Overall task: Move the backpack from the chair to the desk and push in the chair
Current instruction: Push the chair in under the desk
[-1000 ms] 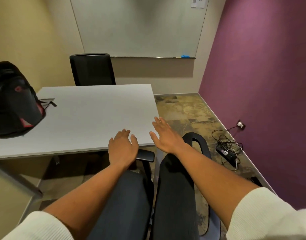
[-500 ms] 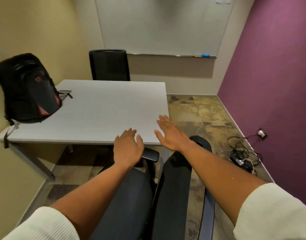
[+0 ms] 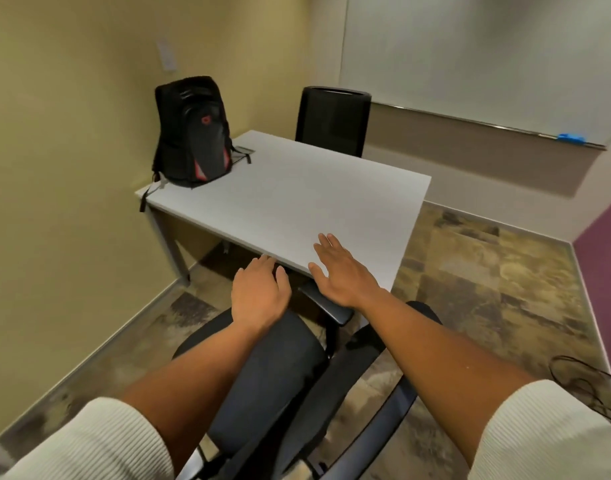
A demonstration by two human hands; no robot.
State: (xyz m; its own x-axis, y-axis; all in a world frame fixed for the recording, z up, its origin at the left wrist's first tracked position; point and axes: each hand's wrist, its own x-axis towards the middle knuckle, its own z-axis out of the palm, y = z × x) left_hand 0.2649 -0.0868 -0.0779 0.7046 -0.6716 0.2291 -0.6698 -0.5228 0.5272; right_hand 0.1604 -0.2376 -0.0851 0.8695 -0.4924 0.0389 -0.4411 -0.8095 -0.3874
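A black backpack (image 3: 192, 131) with red trim stands upright on the far left corner of the grey desk (image 3: 297, 192); one strap hangs over the desk edge. A black office chair (image 3: 273, 372) stands below me in front of the desk, its armrest near the desk's front edge. My left hand (image 3: 259, 294) hovers over the front of the chair seat, fingers loosely spread, holding nothing. My right hand (image 3: 338, 271) is flat with fingers apart above the armrest and the desk's near edge, also empty.
A second black chair (image 3: 331, 119) sits tucked at the desk's far side. A whiteboard (image 3: 470, 57) with a blue eraser (image 3: 570, 137) hangs on the back wall. Black cables (image 3: 588, 386) lie on the floor at right. A yellow wall is at left.
The view has swung left and pulled back, so the backpack and desk now appear farther away. Both hands stay open over the chair and desk edge.
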